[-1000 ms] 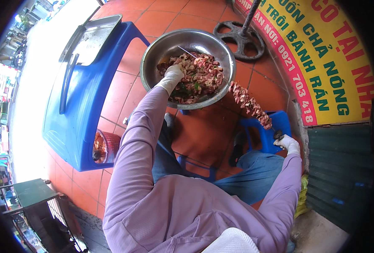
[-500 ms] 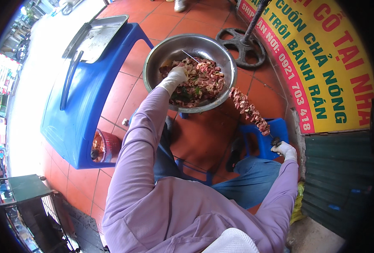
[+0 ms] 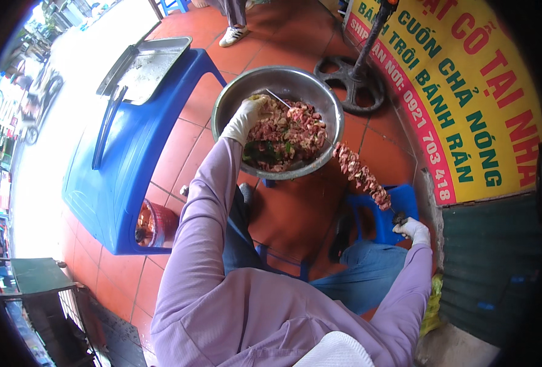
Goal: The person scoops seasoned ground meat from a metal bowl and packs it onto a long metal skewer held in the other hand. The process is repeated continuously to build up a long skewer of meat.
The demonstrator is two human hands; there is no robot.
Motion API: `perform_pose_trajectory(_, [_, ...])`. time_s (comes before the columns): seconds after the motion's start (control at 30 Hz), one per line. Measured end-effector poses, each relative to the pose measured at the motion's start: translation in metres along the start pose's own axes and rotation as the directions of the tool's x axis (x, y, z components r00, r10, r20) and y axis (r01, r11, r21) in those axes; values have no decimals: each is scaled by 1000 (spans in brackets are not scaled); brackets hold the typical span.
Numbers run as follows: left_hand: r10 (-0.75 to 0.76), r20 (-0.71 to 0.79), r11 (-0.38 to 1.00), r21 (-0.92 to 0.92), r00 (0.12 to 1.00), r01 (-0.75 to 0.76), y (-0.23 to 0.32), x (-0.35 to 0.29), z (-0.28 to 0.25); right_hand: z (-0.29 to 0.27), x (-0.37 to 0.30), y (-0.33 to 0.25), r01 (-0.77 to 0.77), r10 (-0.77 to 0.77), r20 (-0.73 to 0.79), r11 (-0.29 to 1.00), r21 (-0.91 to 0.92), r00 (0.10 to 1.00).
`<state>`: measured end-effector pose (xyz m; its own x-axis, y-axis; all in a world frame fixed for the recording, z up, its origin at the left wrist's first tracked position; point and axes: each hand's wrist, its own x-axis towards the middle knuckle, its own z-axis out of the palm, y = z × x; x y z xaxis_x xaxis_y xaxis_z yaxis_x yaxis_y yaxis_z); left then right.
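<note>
A wide metal bowl holds many small pieces of raw, seasoned meat with some green leaves among them. My left hand, in a white glove, reaches over the bowl's left side. Its fingers are closed on meat there, though the fingertips are partly hidden. At the lower right, my gloved right hand grips the dark handle end of a long metal skewer. Meat pieces are threaded densely along the skewer outside the bowl. Its bare tip lies slanted over the meat in the bowl.
A blue plastic table on the left carries a metal tray and tongs. Below it stands a red basket. A blue stool is by my right hand. A wheel-shaped metal base stands beyond the bowl.
My left hand has shifted toward the bowl's far left side and lifted slightly from the meat. The right hand still holds the skewer. A person's foot shows more fully at the top.
</note>
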<state>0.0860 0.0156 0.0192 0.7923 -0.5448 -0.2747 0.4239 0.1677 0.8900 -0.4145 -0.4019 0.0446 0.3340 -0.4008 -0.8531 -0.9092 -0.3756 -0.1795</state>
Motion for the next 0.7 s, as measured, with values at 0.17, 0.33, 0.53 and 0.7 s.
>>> perform_pose_trajectory(0.17, [55, -34, 967, -245, 998, -62, 3, 5, -6, -3, 5, 0, 38, -37, 13, 997, -67, 999])
perform_pose_trajectory(0.33, [121, -46, 923, -362, 992, -129, 9, 2, 11, 1, 21, 24, -42, 43, 12, 997, -70, 999])
perform_pose_trajectory(0.53, [329, -53, 785, -539, 943, -305, 8, 22, -8, -1, 20, 13, 13, -12, 13, 995, -98, 1000])
perform_pose_trajectory(0.7, [259, -149, 807, -510, 954, -299, 9, 27, 19, -1, 13, 15, -6, 5, -10, 994, -105, 1000])
